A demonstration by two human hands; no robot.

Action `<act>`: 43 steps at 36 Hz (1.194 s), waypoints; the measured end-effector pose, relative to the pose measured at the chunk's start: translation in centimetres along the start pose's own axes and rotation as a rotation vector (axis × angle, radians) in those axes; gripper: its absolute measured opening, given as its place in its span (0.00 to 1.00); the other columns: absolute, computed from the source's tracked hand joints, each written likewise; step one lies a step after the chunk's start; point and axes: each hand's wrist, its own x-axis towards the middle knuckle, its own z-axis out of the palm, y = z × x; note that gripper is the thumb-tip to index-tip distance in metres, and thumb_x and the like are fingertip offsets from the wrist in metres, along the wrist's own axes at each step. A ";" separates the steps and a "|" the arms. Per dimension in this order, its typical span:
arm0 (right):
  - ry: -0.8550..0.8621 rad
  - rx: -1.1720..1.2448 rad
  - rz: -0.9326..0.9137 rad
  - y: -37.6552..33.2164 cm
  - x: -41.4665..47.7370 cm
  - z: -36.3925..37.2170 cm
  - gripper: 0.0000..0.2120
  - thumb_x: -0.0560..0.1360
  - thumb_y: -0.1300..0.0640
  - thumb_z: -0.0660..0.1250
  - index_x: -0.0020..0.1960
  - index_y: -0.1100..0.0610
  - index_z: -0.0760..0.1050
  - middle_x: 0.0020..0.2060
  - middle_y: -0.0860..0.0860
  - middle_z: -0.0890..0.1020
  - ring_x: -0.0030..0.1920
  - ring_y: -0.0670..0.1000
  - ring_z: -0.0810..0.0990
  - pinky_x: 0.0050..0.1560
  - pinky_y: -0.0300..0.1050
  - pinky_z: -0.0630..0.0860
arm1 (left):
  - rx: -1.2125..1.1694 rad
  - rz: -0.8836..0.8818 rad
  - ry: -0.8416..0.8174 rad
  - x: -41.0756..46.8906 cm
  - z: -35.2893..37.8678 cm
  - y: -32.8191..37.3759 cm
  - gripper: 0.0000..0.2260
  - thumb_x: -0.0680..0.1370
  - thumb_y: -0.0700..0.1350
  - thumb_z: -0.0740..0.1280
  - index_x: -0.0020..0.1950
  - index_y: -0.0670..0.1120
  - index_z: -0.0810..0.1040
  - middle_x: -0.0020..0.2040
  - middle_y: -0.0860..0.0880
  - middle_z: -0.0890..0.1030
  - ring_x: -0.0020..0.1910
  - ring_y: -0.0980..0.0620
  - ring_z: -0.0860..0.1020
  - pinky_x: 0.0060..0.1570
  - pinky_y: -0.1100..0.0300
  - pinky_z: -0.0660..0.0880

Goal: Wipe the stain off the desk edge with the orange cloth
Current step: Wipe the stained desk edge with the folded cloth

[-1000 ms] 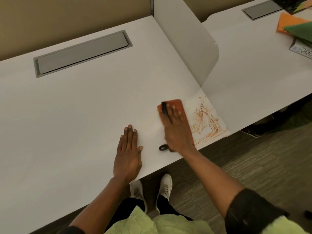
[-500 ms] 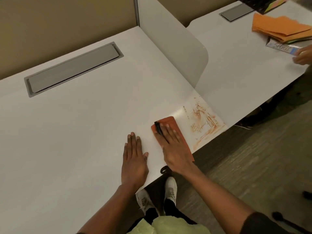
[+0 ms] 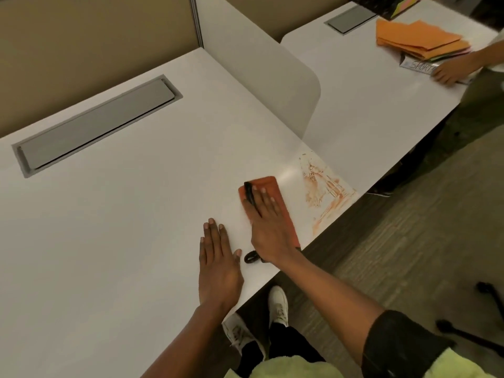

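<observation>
Compared with the frame of one second ago, the right hand (image 3: 268, 227) with the folded orange cloth (image 3: 268, 197) has come away from the stain, toward the left, and a clean shiny strip of desk now lies between them. The neighbour's hand and the full stack of orange sheets have also come into view on the far right.

From the left: a long grey metal cable flap (image 3: 95, 124) is set in the white desk top (image 3: 109, 241), well apart from the hands. The left hand (image 3: 218, 263) lies flat on the desk near the front edge, fingers straight and together, and it holds nothing. Just beside it, the right hand presses flat on the cloth, fingers stretched out, not gripping. A black strap (image 3: 248, 196) runs along its index finger, and a small black loop (image 3: 251, 257) lies on the desk by the wrist. To the right is the orange-brown smeared stain (image 3: 324, 192), at the desk edge, not touched by the cloth. Behind it stands the white rounded divider panel (image 3: 272, 85). On the next desk is a stack of orange sheets (image 3: 417, 40), and another person's hand (image 3: 450, 72) rests on a white printed paper (image 3: 420, 66).
</observation>
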 end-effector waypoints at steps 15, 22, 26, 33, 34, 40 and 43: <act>0.004 -0.106 0.332 2.6 6.7 -3.2 0.45 0.79 0.62 0.60 0.85 0.57 0.33 0.86 0.60 0.42 0.86 0.60 0.41 0.86 0.58 0.41 | 0.047 0.030 -0.035 0.1 -0.4 -0.4 0.34 0.90 0.55 0.47 0.84 0.47 0.25 0.85 0.50 0.23 0.84 0.52 0.24 0.84 0.51 0.32; -0.025 -0.026 0.025 1.5 -1.7 -0.8 0.43 0.78 0.65 0.57 0.87 0.52 0.38 0.87 0.55 0.43 0.86 0.57 0.38 0.86 0.61 0.47 | 0.055 0.023 -0.022 0.0 -0.3 -0.1 0.35 0.90 0.55 0.48 0.84 0.47 0.25 0.85 0.49 0.23 0.84 0.53 0.23 0.83 0.51 0.32; 0.033 -0.112 0.054 4.5 1.4 -2.8 0.44 0.78 0.67 0.58 0.87 0.51 0.39 0.87 0.57 0.49 0.87 0.59 0.43 0.86 0.61 0.49 | 0.089 0.041 -0.025 0.0 -0.3 -0.2 0.34 0.90 0.55 0.47 0.86 0.44 0.29 0.86 0.46 0.24 0.85 0.49 0.25 0.85 0.52 0.31; 0.025 -0.131 0.181 5.5 5.1 -4.5 0.41 0.81 0.63 0.60 0.87 0.54 0.41 0.87 0.58 0.46 0.87 0.59 0.43 0.85 0.55 0.37 | 0.086 0.057 -0.058 0.0 -0.7 -0.3 0.34 0.91 0.54 0.47 0.85 0.43 0.28 0.85 0.46 0.23 0.84 0.50 0.23 0.84 0.51 0.30; 0.013 -0.117 0.155 4.9 4.1 -4.2 0.42 0.81 0.64 0.61 0.87 0.54 0.40 0.87 0.58 0.45 0.87 0.59 0.42 0.86 0.57 0.39 | 0.082 0.057 -0.058 -0.1 -0.8 -0.2 0.34 0.91 0.54 0.47 0.85 0.43 0.28 0.85 0.45 0.23 0.84 0.50 0.23 0.84 0.51 0.30; -0.028 -0.015 -0.001 1.3 -4.8 -1.8 0.46 0.79 0.66 0.63 0.87 0.53 0.39 0.87 0.56 0.43 0.86 0.57 0.38 0.86 0.60 0.49 | 0.067 0.064 -0.029 -0.1 -0.9 -0.1 0.34 0.90 0.53 0.48 0.84 0.45 0.26 0.84 0.46 0.23 0.84 0.51 0.24 0.82 0.56 0.25; -0.026 -0.023 -0.039 2.6 -5.0 -2.0 0.46 0.77 0.68 0.63 0.87 0.52 0.44 0.87 0.55 0.45 0.87 0.56 0.40 0.85 0.61 0.51 | 0.049 0.065 -0.015 -0.2 -0.9 0.0 0.34 0.90 0.53 0.49 0.84 0.45 0.27 0.85 0.46 0.24 0.85 0.51 0.25 0.82 0.56 0.26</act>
